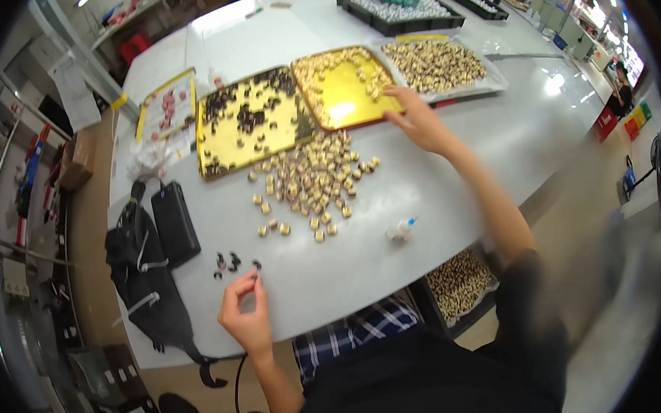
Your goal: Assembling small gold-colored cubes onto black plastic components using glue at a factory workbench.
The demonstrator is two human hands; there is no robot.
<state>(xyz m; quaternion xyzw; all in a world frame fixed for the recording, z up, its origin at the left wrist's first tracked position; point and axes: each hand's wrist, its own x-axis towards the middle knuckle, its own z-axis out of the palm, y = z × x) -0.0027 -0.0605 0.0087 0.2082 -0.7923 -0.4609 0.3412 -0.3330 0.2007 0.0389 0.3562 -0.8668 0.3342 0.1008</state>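
Note:
My left hand (248, 317) is low over the near left of the table, thumb and forefinger pinched on what looks like a small dark piece, mostly hidden. Just past its fingertips lie several small black curved pieces (233, 262). My right hand (422, 123) reaches over the right edge of a yellow tray (343, 96) with small cream pieces around its inside; thumb and forefinger are apart, nothing visible between them. To its left, another yellow tray (220, 141) carries scattered black pieces. A heap of small cream-and-dark blocks (310, 177) is spread on the table in front of both trays.
Blocks fill another tray (435, 65) at right. A small bottle with a blue tip (400, 230) stands near the front edge. At left lie a black power bank (175, 223) and black strap gear (150, 286). A bin of blocks (460, 285) sits below the table.

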